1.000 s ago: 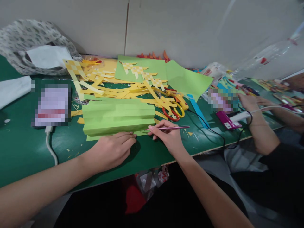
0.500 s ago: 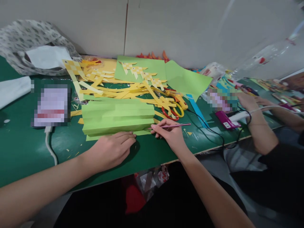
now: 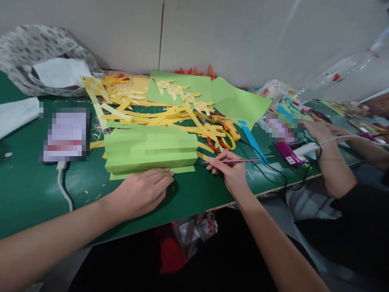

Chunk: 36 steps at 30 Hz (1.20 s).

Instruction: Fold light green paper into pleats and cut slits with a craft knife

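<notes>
A stack of folded light-green paper (image 3: 150,150) lies on the green table (image 3: 36,190). My left hand (image 3: 141,192) rests flat on the table at the stack's near edge, fingers stretched out and touching the bottom green sheet. My right hand (image 3: 231,170) is to the right of the stack, fingers pinched round a thin pink pencil (image 3: 240,160) that lies nearly level, its tip pointing left toward the paper.
Yellow paper strips (image 3: 158,115) and woven pieces, red and yellow scissors (image 3: 223,140), more green sheets (image 3: 240,103) and a phone (image 3: 67,132) on a white cable lie behind. Another person's arm (image 3: 331,162) rests at the right beside a pink device (image 3: 288,154).
My right hand has drawn the pencil rightward, away from the green stack's right end. My left hand has stayed put.
</notes>
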Each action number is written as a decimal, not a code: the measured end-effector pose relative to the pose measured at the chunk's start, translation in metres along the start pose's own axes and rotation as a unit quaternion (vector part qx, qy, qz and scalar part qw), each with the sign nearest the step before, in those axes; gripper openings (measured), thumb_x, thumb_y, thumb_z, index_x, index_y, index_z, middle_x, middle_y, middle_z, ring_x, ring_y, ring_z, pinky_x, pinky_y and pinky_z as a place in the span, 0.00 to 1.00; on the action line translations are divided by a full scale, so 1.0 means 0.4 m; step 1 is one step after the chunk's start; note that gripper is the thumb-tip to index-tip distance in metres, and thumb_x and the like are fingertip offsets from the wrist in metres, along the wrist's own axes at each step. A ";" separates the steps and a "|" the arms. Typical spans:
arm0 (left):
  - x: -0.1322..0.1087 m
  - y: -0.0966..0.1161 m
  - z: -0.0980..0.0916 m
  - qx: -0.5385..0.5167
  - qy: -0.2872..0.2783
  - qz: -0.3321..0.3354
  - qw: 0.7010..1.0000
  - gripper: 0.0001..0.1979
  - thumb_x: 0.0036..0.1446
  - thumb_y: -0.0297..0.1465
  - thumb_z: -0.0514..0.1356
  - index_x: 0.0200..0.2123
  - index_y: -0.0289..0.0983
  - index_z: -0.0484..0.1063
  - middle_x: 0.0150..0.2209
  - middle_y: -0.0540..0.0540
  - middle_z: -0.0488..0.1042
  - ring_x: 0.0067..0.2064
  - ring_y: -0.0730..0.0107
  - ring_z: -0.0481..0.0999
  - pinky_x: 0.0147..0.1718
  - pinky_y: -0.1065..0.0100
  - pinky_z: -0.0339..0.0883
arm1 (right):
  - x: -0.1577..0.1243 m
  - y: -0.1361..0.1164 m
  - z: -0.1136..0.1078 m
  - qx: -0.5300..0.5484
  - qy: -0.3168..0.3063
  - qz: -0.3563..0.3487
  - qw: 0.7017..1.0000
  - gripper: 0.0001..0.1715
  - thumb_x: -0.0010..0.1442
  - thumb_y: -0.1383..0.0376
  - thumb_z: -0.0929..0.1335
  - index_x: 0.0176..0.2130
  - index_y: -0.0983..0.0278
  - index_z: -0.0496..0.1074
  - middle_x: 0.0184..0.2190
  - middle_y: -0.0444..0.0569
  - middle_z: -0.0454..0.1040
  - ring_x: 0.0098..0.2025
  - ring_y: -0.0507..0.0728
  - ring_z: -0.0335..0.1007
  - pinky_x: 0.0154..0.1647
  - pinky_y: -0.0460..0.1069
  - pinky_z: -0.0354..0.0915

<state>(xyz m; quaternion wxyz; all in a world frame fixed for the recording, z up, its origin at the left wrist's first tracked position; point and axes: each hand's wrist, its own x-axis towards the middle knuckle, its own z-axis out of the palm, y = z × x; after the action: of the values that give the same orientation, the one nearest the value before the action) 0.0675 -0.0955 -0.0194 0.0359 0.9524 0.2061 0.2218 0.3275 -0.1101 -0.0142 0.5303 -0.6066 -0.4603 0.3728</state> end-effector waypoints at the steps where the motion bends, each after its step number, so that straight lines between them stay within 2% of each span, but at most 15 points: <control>1: 0.001 0.000 -0.001 0.000 -0.002 0.000 1.000 0.13 0.64 0.26 0.49 0.44 0.30 0.71 0.46 0.41 0.77 0.50 0.59 0.76 0.43 0.60 0.76 | -0.004 -0.003 0.005 0.005 -0.004 -0.007 1.000 0.16 0.44 0.59 0.76 0.21 0.63 0.68 0.17 0.44 0.75 0.15 0.48 0.63 0.16 0.44 0.59; 7: 0.000 0.001 -0.002 0.004 -0.005 -0.002 1.000 0.13 0.64 0.27 0.48 0.44 0.31 0.71 0.46 0.40 0.77 0.49 0.59 0.76 0.43 0.60 0.76 | -0.036 -0.043 0.076 -0.025 -0.090 0.013 0.996 0.16 0.46 0.56 0.75 0.23 0.63 0.70 0.21 0.47 0.77 0.17 0.49 0.65 0.17 0.45 0.63; 12: 0.000 0.002 -0.004 0.002 -0.008 -0.003 1.000 0.13 0.63 0.26 0.49 0.44 0.30 0.71 0.45 0.40 0.77 0.47 0.58 0.77 0.42 0.59 0.76 | -0.036 -0.051 0.109 -0.030 -0.106 0.028 0.993 0.15 0.46 0.57 0.75 0.24 0.64 0.71 0.23 0.46 0.78 0.17 0.47 0.64 0.17 0.43 0.62; 19: 0.001 0.001 -0.002 0.002 -0.011 -0.002 1.000 0.13 0.63 0.26 0.49 0.45 0.30 0.70 0.45 0.39 0.77 0.48 0.58 0.76 0.43 0.58 0.75 | -0.027 -0.045 0.112 -0.026 -0.115 0.038 0.992 0.16 0.45 0.57 0.76 0.24 0.64 0.71 0.23 0.47 0.78 0.17 0.47 0.64 0.18 0.44 0.63; 31: -0.001 0.000 -0.002 -0.003 -0.010 -0.005 1.000 0.13 0.64 0.26 0.48 0.45 0.31 0.70 0.46 0.39 0.77 0.49 0.60 0.76 0.44 0.60 0.75 | -0.009 -0.022 0.068 -0.016 -0.067 0.020 0.997 0.17 0.45 0.57 0.76 0.23 0.64 0.69 0.20 0.46 0.77 0.15 0.48 0.63 0.16 0.45 0.61; 36: 0.000 0.001 -0.003 0.005 -0.007 -0.001 1.000 0.13 0.63 0.26 0.48 0.45 0.30 0.71 0.45 0.39 0.77 0.49 0.58 0.76 0.43 0.59 0.75 | -0.022 -0.037 0.084 -0.016 -0.099 0.009 0.995 0.15 0.46 0.57 0.75 0.24 0.64 0.70 0.21 0.47 0.77 0.17 0.49 0.65 0.18 0.45 0.63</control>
<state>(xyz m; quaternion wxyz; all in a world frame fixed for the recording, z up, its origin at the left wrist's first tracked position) 0.0673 -0.0957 -0.0183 0.0328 0.9539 0.2082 0.2139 0.2910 -0.1082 -0.0051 0.4690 -0.5793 -0.5112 0.4279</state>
